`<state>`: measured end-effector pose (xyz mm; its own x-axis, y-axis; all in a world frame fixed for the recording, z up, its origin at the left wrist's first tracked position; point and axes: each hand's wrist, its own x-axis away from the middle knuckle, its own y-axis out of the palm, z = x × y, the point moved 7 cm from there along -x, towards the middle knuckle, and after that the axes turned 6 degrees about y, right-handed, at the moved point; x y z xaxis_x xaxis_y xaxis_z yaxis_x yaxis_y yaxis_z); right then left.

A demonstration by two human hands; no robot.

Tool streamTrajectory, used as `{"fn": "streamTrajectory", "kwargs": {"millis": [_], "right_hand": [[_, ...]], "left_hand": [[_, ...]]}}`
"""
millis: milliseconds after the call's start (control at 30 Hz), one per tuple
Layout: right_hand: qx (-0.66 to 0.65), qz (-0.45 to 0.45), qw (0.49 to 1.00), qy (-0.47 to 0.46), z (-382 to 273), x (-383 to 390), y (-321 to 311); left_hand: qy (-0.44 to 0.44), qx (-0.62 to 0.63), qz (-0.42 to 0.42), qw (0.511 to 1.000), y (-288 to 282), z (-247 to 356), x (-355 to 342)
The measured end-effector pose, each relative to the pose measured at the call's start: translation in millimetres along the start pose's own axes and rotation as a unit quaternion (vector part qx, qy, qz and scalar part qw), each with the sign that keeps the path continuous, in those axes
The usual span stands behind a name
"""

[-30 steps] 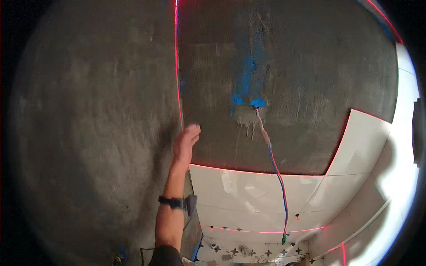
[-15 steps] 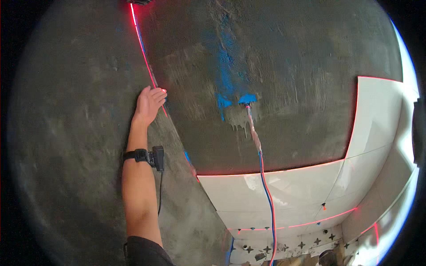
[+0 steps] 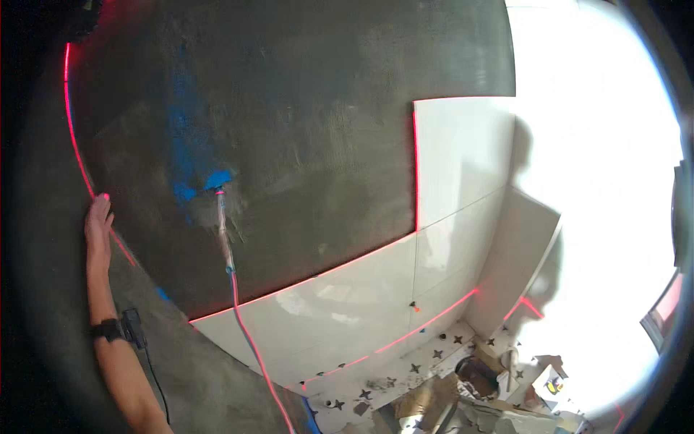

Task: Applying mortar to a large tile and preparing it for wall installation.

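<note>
My left hand (image 3: 100,217) reaches up at the left side, its fingers stretched out against the dark grey plastered wall (image 3: 43,289). A bright red laser line (image 3: 71,116) runs down the wall corner to this hand, and a red glow lies on a fingertip. Around my left wrist sits a black strap (image 3: 110,330) with a small black device (image 3: 134,328) and a thin cord. My right hand is out of view. To the right of the left hand, red and blue wires (image 3: 249,340) hang from a blue-painted spot (image 3: 217,179) in the facing wall.
Large white tiles (image 3: 340,289) cover the lower facing wall, with red laser light along their top edge. A white ledge (image 3: 517,239) stands at the right beside a glaring bright area. Debris and cardboard (image 3: 426,405) lie below, near a white floor strip with dark cross-shaped marks (image 3: 415,369).
The view has swung right and down, so the left hand and wall now appear farther left. More of the debris and bright right side shows. The left hand stays at the laser line.
</note>
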<state>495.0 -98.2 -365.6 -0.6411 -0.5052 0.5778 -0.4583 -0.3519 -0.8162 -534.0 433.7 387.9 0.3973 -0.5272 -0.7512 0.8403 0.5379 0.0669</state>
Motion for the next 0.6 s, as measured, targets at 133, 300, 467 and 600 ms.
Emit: {"fn": "streamTrajectory", "kwargs": {"millis": [133, 300, 467, 600], "right_hand": [[0.024, -0.057, 0.998, 0.008, 30.2, -46.9, 34.4], [0.016, -0.004, 0.999, 0.035, 46.4, -29.0, -9.0], [0.039, 0.001, 0.998, 0.057, 91.2, 6.9, -10.0], [0.009, -0.042, 0.995, 0.085, 124.3, 41.1, 48.0]], "left_hand": [[-0.013, -0.18, 0.096, 0.979, -36.3, -67.1, 28.3], [0.055, -0.292, 0.036, 0.954, 46.1, -63.2, 52.0], [0.068, -0.313, -0.016, 0.947, 50.6, -86.3, 49.4], [0.168, -0.283, 0.004, 0.944, 27.1, -115.7, 41.1]]}}
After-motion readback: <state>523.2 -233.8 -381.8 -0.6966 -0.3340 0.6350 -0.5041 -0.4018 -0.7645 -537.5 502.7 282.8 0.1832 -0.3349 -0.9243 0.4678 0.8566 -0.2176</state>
